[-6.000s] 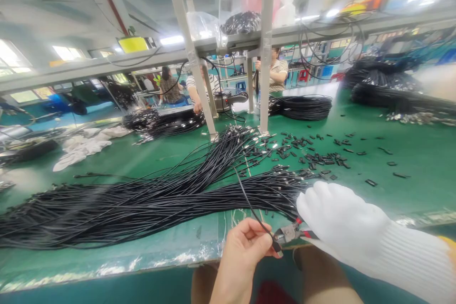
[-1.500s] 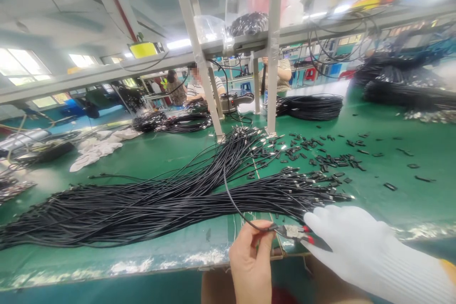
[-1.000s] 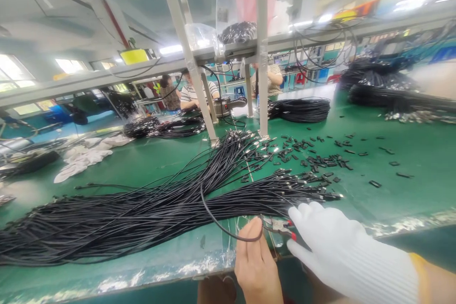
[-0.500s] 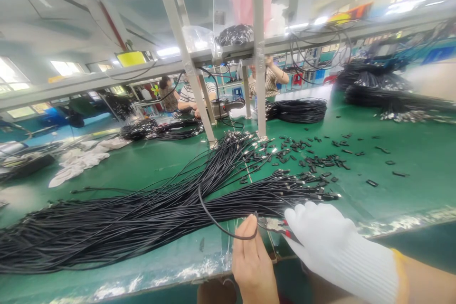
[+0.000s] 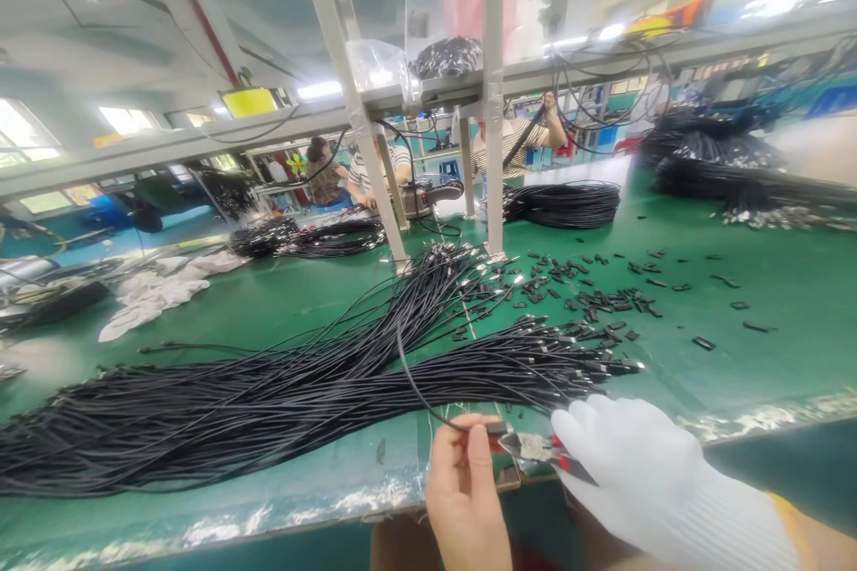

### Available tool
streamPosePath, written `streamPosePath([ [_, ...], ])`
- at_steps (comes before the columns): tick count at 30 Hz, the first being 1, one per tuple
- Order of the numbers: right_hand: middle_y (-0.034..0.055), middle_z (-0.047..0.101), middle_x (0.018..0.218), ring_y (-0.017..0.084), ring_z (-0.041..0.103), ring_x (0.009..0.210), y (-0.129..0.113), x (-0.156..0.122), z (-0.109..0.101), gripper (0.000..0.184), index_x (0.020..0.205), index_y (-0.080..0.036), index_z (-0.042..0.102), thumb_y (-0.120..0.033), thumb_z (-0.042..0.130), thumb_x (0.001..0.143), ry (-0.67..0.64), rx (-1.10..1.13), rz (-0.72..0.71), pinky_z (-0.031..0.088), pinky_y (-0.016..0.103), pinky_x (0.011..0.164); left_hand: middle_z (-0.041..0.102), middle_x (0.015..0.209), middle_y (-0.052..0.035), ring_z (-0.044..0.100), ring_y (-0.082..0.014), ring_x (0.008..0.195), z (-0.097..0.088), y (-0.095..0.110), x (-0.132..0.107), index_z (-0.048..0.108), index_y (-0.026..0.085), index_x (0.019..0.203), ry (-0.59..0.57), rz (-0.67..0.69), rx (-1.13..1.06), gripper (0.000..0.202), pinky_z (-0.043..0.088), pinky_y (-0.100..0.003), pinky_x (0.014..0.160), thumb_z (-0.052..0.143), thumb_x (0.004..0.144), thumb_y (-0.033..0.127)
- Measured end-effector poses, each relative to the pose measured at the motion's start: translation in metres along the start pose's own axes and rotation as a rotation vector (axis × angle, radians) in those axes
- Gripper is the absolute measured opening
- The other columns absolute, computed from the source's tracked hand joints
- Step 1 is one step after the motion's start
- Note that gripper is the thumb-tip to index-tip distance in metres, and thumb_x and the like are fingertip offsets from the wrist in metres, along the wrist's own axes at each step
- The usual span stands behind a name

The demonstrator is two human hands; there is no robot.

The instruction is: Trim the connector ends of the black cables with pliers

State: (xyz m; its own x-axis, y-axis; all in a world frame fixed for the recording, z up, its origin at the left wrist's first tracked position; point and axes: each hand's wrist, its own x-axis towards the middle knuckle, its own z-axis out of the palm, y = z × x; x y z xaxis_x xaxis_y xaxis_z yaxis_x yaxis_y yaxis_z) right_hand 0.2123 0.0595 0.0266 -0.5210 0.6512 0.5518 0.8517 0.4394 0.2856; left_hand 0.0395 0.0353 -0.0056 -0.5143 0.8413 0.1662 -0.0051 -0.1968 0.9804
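Observation:
Bare, my left hand (image 5: 465, 491) pinches a black cable (image 5: 416, 379) close to its end, between thumb and fingers. The cable's black connector (image 5: 494, 428) points right, out of the fingertips. My right hand (image 5: 636, 464), in a white knitted glove, is closed around a pair of red-handled cutting pliers (image 5: 528, 446). The pliers' jaws are at the connector's tip; whether they touch it I cannot tell. Behind both hands, a long bundle of black cables (image 5: 281, 410) lies across the green table, its connector ends towards the right.
Small black plastic pieces (image 5: 616, 303) are scattered on the green table (image 5: 750, 366). Metal shelf posts (image 5: 494, 152) rise from it. Coiled cables (image 5: 569, 203) and a cable pile (image 5: 723, 161) lie farther back, white cloths (image 5: 153, 294) at left. Co-workers sit across the table.
My left hand has turned, so the cable end points right instead of upward. The pliers in my right hand have moved slightly right and down, staying at the connector.

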Motion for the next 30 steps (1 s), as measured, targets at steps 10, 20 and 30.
streamPosePath([
  [10,0.0118,0.071,0.1,0.028,0.062,0.077,0.02,-0.013,-0.002,0.02,0.099,-0.022,0.058,-0.021,0.053,0.079,0.065,0.046,-0.013,0.038,0.038,0.063,0.067,0.069,0.0008,0.058,-0.0062,0.054,-0.01,0.028,0.008,0.075,0.015,0.072,-0.223,-0.538,-0.565,0.04,0.047,-0.015,0.053,0.096,0.065,0.049],
  [20,0.0083,0.072,0.083,0.026,0.062,0.07,0.009,0.001,-0.018,0.019,0.085,-0.02,0.067,-0.025,0.061,0.067,0.158,0.083,-0.057,0.038,0.039,0.057,0.065,0.062,0.0006,0.052,-0.0047,0.048,-0.006,0.038,-0.001,0.073,0.014,0.069,-0.309,-0.645,-0.57,0.043,0.039,-0.015,0.049,0.098,0.06,0.048],
  [30,0.0031,0.067,0.075,0.023,0.056,0.066,0.008,-0.004,-0.015,0.051,0.09,-0.02,0.074,-0.05,0.089,0.052,0.057,-0.059,-0.069,0.039,0.037,0.058,0.063,0.062,0.0026,0.05,-0.0046,0.048,0.002,0.01,-0.01,0.07,0.015,0.069,-0.253,-0.572,-0.481,0.048,0.038,-0.016,0.048,0.095,0.061,0.055],
])
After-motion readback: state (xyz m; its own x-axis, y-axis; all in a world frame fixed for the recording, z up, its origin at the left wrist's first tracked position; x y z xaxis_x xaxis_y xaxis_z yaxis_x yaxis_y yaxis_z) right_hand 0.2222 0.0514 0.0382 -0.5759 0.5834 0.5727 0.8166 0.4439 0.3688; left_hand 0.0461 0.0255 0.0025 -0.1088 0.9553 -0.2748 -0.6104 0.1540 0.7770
